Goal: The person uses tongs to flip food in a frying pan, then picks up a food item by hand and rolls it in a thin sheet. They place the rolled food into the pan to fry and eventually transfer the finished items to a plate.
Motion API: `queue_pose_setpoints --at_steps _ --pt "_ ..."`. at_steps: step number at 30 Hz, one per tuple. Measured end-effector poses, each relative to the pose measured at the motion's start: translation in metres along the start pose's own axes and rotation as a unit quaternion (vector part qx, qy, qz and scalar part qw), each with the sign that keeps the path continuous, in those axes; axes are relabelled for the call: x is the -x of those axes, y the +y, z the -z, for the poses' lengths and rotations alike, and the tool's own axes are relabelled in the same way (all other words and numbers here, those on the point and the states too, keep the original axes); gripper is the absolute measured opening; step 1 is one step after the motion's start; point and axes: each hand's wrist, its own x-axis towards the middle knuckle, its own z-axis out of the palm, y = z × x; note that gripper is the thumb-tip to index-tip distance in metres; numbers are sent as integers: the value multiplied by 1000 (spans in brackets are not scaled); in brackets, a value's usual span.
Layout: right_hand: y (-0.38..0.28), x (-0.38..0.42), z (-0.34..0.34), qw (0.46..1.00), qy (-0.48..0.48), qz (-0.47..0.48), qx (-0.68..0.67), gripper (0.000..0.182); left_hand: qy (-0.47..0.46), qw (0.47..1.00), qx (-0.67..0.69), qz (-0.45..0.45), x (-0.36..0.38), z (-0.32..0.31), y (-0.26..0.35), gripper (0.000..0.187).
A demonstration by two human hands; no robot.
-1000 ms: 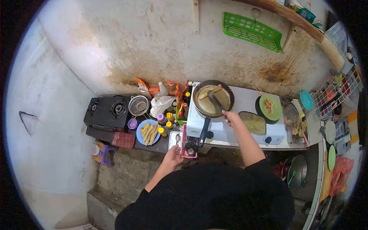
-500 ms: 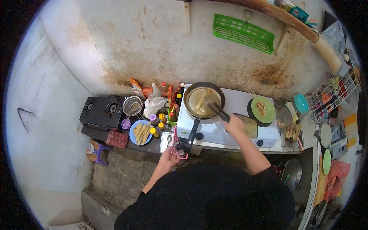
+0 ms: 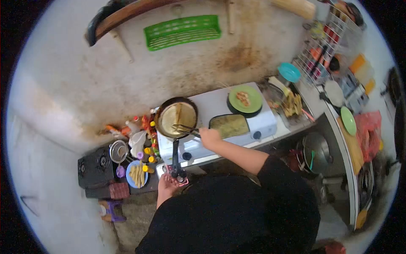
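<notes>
A dark frying pan [image 3: 193, 106] with pale liquid in it stands on the white stove [image 3: 207, 104], and a long light-brown piece of food [image 3: 179, 113] lies in it. My right hand [image 3: 210, 137] is closed round dark tongs [image 3: 188, 129], whose tips are in the pan by the food's lower end. Below the pan's black handle [image 3: 175, 152], my left hand [image 3: 167, 185] is at a small pink-edged item [image 3: 182, 181] near the counter's front edge; its fingers are partly hidden and blurred, and what they hold is unclear.
Left of the pan are bottles [image 3: 147, 169], a blue plate of rolls [image 3: 137, 174], a strainer [image 3: 119, 151] and a black stove [image 3: 96, 168]. To the right are a rectangular pan [image 3: 229, 125], a green plate [image 3: 245, 99] and a wire rack [image 3: 323, 48].
The view has turned right, so the stove appears further left and tilted. The tongs have moved from the pan's right side to the lower end of the food, which now lies more upright in view.
</notes>
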Motion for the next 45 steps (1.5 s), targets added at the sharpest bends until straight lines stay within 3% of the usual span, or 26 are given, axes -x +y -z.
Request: queue_pose_setpoints --at_steps 6,11,14,17,19,24,27,33,37,38,45 --pt "6 9 4 1000 7 -6 -24 23 58 998 -18 32 -15 -16 -7 13" --pt "4 13 6 999 -6 -30 -43 23 41 997 -54 30 -21 -23 -10 14" --pt "5 15 8 995 -33 -65 -65 25 46 997 -58 30 -23 -23 -8 14" --pt "10 14 15 972 -25 -162 -170 35 32 999 -31 14 -13 -23 -7 18" --pt "19 14 10 959 28 -199 -201 44 74 996 -34 21 -20 -19 -2 14" --pt "21 22 29 947 -2 -236 -217 48 74 997 -14 6 -32 -1 13 13" --pt "22 24 8 953 42 -214 -210 46 105 994 -7 6 -25 0 31 13" --pt "13 4 -10 936 -6 -229 -267 45 144 988 51 0 -41 14 53 16" --pt "16 -19 10 797 -159 -319 -487 35 73 996 51 6 -61 29 53 13" --pt "13 -23 18 776 -155 -333 -513 32 68 996 55 10 -58 27 51 12" --pt "26 -53 48 800 -247 -328 -438 30 21 998 66 4 -51 38 40 16"
